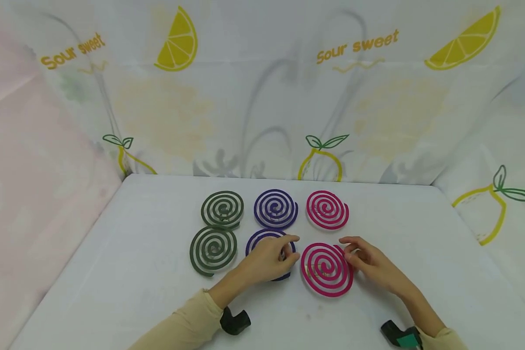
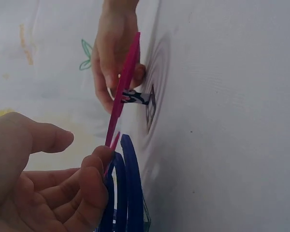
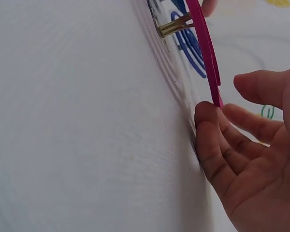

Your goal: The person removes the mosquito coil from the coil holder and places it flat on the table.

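My left hand (image 1: 268, 260) hovers over the front blue mosquito coil (image 1: 282, 278), covering most of it. In the left wrist view its thumb stands apart from the loosely bent fingers (image 2: 93, 186), which lie beside the blue strands near the pink coil's edge. The front pink mosquito coil (image 1: 325, 267) sits raised off the table on a small metal stand (image 3: 176, 25). To its right is my right hand (image 1: 373, 267), thumb lifted away. Its bent fingertips (image 3: 206, 112) are right at the pink coil's lower edge in the right wrist view.
Behind stand a green coil (image 1: 222, 209), a blue coil (image 1: 274, 208) and a pink coil (image 1: 326, 209) in a row. Another green coil (image 1: 214, 249) is at the front left. The white table (image 1: 127, 253) ends at a lemon-printed curtain (image 1: 245, 97).
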Available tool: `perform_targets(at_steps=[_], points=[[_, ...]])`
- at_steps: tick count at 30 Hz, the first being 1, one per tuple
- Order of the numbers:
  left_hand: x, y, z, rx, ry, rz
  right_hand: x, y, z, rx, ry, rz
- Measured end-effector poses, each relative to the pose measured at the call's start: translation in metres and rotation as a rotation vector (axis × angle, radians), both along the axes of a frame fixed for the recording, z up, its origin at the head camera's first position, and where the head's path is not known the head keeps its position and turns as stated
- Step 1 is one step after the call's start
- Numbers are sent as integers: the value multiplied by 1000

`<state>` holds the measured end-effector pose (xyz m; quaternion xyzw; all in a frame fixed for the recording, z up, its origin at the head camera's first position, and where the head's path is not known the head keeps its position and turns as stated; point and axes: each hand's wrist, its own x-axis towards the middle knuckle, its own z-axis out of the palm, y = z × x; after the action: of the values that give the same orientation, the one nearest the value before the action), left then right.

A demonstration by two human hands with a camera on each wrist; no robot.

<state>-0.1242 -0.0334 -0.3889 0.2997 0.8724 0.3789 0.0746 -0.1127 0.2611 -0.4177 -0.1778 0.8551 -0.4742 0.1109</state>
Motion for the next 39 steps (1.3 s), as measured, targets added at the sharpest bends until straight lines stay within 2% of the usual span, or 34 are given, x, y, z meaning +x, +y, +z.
perform_targets(at_steps=[7, 14, 20, 28, 35, 39], points=[[2, 0, 2, 9, -27, 4, -1, 0, -2, -5, -14, 18], [4, 4, 1, -3, -101, -2, 0, 1, -2, -17, -3, 37], [5, 5, -3, -5, -105, 8, 0, 0, -3, -33, -17, 39], [8, 9, -3, -16, -55, 31, -1, 0, -4, -48, 5, 15], [11, 12, -4, -31, -154, -3, -2, -1, -6, -80, 2, 53], [13, 14, -6, -29, -139, 9, -2, -1, -5, -91, 0, 55]])
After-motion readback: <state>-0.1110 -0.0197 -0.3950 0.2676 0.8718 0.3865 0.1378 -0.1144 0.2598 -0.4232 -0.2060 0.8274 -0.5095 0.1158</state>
